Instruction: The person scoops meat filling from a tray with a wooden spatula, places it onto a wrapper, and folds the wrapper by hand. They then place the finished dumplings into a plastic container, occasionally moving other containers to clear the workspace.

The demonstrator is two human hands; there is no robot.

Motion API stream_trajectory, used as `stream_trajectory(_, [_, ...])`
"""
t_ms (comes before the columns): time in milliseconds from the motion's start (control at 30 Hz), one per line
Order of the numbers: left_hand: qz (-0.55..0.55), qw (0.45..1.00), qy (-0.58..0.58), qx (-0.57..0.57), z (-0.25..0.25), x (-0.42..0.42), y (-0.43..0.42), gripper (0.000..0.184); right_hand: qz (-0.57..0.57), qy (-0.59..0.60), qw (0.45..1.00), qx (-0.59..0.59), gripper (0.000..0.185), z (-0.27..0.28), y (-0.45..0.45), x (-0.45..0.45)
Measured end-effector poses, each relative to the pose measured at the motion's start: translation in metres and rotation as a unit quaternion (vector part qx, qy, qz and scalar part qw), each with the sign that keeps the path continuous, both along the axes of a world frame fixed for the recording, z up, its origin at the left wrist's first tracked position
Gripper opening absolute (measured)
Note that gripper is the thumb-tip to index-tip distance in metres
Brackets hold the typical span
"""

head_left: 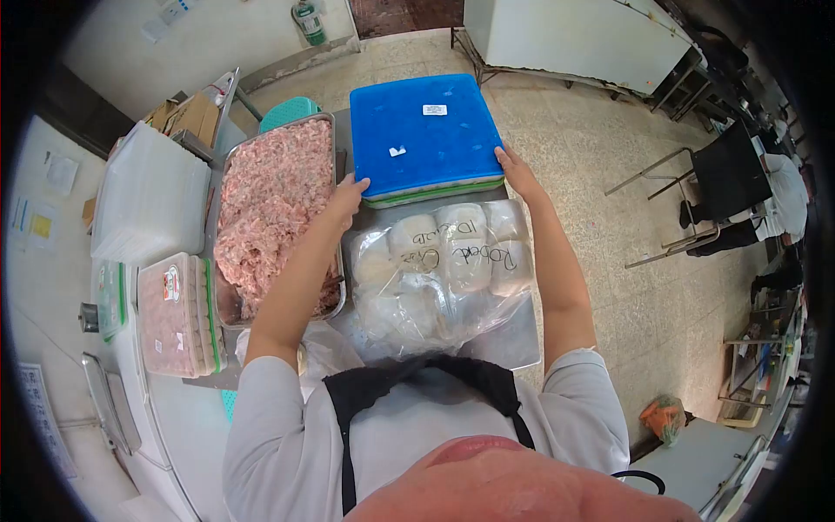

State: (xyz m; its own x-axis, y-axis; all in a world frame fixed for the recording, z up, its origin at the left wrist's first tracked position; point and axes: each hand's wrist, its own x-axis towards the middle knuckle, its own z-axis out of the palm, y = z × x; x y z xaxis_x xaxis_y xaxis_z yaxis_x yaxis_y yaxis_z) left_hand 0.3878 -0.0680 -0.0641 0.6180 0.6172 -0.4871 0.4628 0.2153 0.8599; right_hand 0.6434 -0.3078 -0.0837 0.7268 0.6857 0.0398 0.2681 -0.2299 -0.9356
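Note:
A wide plastic food container with a blue lid (pixel 426 135) lies in front of me at the far end of the metal table. My left hand (pixel 350 196) grips its near left corner, and my right hand (pixel 517 170) has its right side, thumb on the lid's edge. Below the blue lid a green-edged layer shows, perhaps a second container. Nearer to me, between my forearms, is a clear plastic bag (pixel 435 270) of round whitish portions, with black handwriting on it. Left of it, a deep metal tray (pixel 340 300) holds a mound of minced meat (pixel 277 187).
Beside the tray stand stacked clear containers (pixel 148 204) and a filled container (pixel 170 322) with a green rim. A black chair (pixel 731 174) with a seated person is at the right. A bag of carrots (pixel 665 418) sits lower right.

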Motion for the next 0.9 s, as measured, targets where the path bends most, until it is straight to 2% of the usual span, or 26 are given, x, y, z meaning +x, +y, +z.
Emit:
stream_trajectory(67, [0.025, 0.999, -0.023, -0.013, -0.004, 0.002, -0.003, 0.055, -0.014, -0.006, 1.000, 0.000, 0.064, -0.028, 0.008, 0.015])
stream_trajectory(200, [0.058, 0.993, -0.096, -0.044, -0.011, -0.010, -0.013, 0.049, -0.013, -0.004, 1.000, 0.002, 0.062, -0.024, 0.003, 0.006])
stream_trajectory(433, [0.089, 0.987, -0.129, -0.033, -0.027, -0.022, -0.016, 0.047, -0.019, -0.060, 0.997, -0.038, 0.058, -0.027, -0.002, -0.007])
stream_trajectory(500, [0.068, 0.990, -0.121, -0.005, -0.020, -0.021, -0.022, 0.047, -0.006, -0.059, 0.998, -0.015, 0.057, -0.029, 0.002, -0.002])
stream_trajectory(567, [0.051, 0.994, -0.099, 0.001, -0.016, -0.017, -0.014, 0.048, -0.026, -0.084, 0.995, -0.054, 0.058, -0.010, 0.001, -0.017])
stream_trajectory(600, [0.045, 0.996, -0.080, 0.022, -0.026, -0.014, -0.006, 0.049, -0.031, -0.112, 0.990, -0.074, 0.059, -0.007, 0.001, -0.017])
stream_trajectory(633, [0.021, 0.993, -0.112, 0.025, -0.041, -0.015, 0.003, 0.053, -0.036, -0.120, 0.989, -0.080, 0.059, -0.014, 0.003, -0.013])
stream_trajectory(667, [0.058, 0.992, -0.087, 0.073, -0.024, -0.018, -0.009, 0.059, -0.042, -0.129, 0.987, -0.087, 0.059, -0.022, 0.004, -0.008])
stream_trajectory(700, [0.046, 0.986, -0.065, 0.146, -0.018, -0.023, -0.013, 0.065, -0.049, -0.144, 0.981, -0.119, 0.058, -0.019, 0.005, -0.010])
stream_trajectory(767, [0.051, 0.976, -0.103, 0.182, 0.019, -0.059, -0.028, 0.067, -0.063, -0.172, 0.970, -0.158, 0.053, -0.017, 0.003, -0.012])
stream_trajectory(833, [-0.048, 0.965, -0.173, 0.189, 0.081, -0.110, -0.045, 0.069, -0.050, -0.191, 0.967, -0.163, 0.050, -0.012, 0.005, -0.016])
stream_trajectory(867, [-0.032, 0.966, -0.174, 0.190, 0.090, -0.134, -0.037, 0.069, -0.072, -0.285, 0.934, -0.201, 0.048, -0.004, 0.005, -0.020])
stream_trajectory(900, [-0.016, 0.951, -0.187, 0.247, 0.096, -0.165, -0.026, 0.068, -0.096, -0.376, 0.891, -0.234, 0.048, 0.005, 0.010, -0.027])
